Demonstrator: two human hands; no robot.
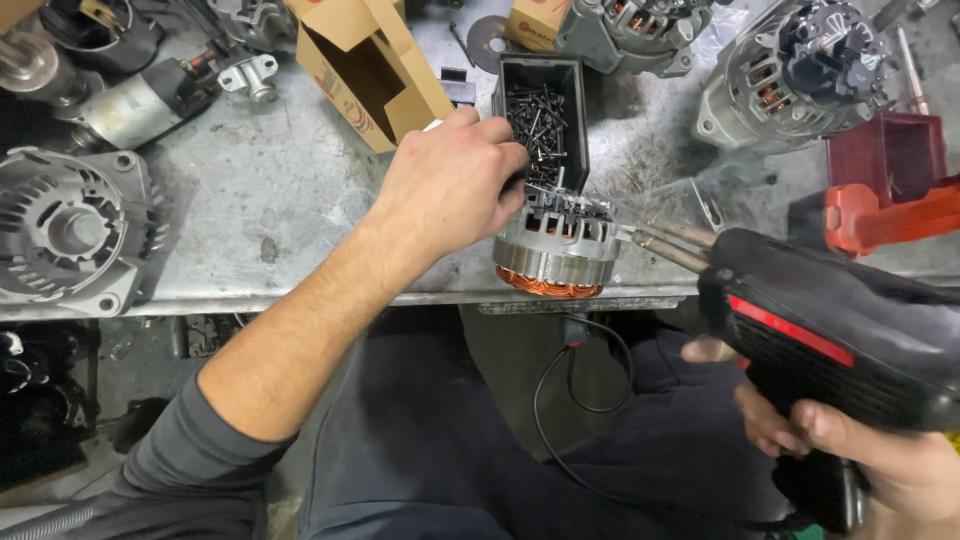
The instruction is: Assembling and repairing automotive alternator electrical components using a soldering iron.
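Head view, looking down: my left hand [455,185] lies over the top of the stator [557,245], fingers curled and closed on its upper rim, which pins it at the near edge of the bench [270,180], just right of centre frame. My right hand [880,450], lower right, is wrapped tight around the grip of the soldering gun [830,330]; its twin tips reach in from the right and meet the stator's side, so my wrist stays off the metal. Just behind the stator stands an open black box of screws [540,110], close enough to touch it. An alternator housing [70,230] rests at the left edge.
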